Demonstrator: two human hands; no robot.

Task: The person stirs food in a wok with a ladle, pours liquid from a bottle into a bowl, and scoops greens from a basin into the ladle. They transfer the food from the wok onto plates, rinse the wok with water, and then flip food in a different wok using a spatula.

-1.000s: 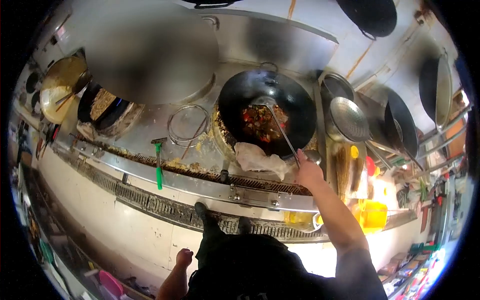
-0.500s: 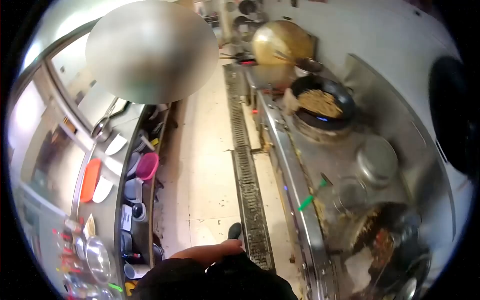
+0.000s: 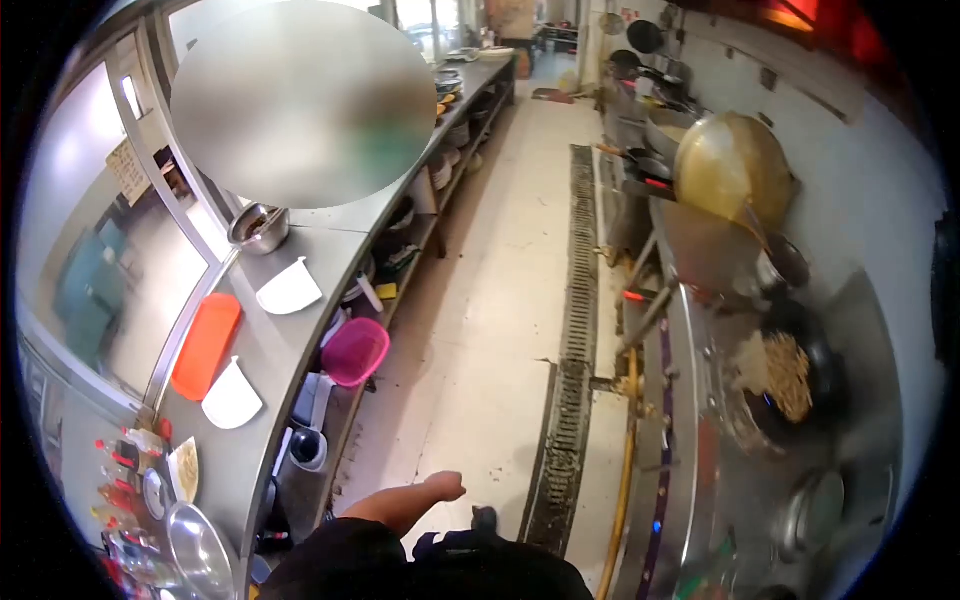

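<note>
My left hand (image 3: 432, 492) reaches out of a dark sleeve at the bottom centre, held in front of my body above the tiled floor. Nothing can be seen in it, and its fingers cannot be made out. My right hand is out of view. On the stove at the right, a black wok (image 3: 825, 370) holds brown strips of food (image 3: 787, 378). Beside my left arm, to the left, runs a metal counter (image 3: 345, 243) bearing a red tray (image 3: 206, 345), white dishes (image 3: 290, 288) and a steel bowl (image 3: 200, 545).
A drain grate (image 3: 578, 300) runs along the aisle floor. Under the counter sits a pink basket (image 3: 356, 352) on a shelf. A large round golden lid (image 3: 733, 170) leans at the right wall. Bottles (image 3: 118, 480) stand at the lower left. A blurred oval covers the upper left.
The view has turned left, so the stove and wok sit farther right and lower, and more of the counter and aisle shows. My left hand appears slightly farther left.
</note>
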